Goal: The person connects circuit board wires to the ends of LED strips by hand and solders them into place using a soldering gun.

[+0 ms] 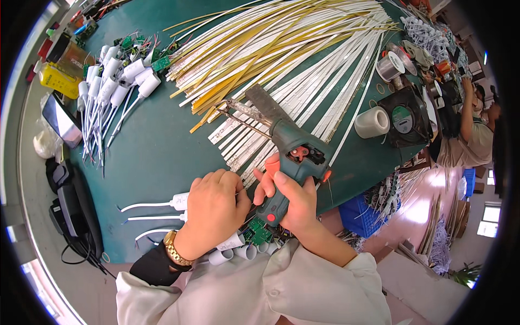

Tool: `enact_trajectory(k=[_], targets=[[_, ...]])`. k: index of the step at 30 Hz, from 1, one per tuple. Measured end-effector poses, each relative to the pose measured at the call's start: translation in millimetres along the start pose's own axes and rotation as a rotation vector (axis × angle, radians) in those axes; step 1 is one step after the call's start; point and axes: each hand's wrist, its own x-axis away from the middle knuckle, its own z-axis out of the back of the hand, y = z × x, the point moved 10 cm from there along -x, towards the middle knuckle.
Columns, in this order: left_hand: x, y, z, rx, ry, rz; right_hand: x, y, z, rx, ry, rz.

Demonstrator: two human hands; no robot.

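My right hand (300, 208) is wrapped round the grip of a dark green soldering gun (284, 135), its index finger by the orange trigger. The gun's metal tip points up and left over the strips. My left hand (216, 206) is closed just left of the gun; its fingertips are turned down, and what they hold, if anything, is hidden. Long white and yellow light strips (271, 70) fan across the table, their near ends reaching toward both hands. Beside my left wrist lie white cylinders with cables (177, 202), and a green circuit board (257, 233) shows between my forearms.
A pile of white cylinders with cables (111, 81) sits at left on the green table. Beyond are a yellow bottle (57, 80) and a phone (62, 119). At right stand a solder spool (390, 66), a white roll (372, 122) and a black fan (405, 116). Another person (468, 135) sits far right.
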Motion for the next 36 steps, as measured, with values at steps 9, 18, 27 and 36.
enact_trajectory(k=[9, 18, 27, 36], targets=[[-4.3, 1.4, -2.0, -0.017, -0.031, 0.016, 23.3, -20.9, -0.2, -0.066, -0.06, 0.121], [-5.7, 0.6, -1.8, -0.016, -0.008, 0.004, 118.0, -18.1, 63.2, 0.689, -0.067, -0.072], [-6.1, 4.9, -3.9, -0.023, -0.018, -0.048, 153.0, 12.4, 92.7, 1.0, -0.282, -0.299], [-7.4, 6.2, -2.7, 0.024, -0.039, -0.056, 141.6, 15.1, 86.2, 0.611, -0.1, -0.401]])
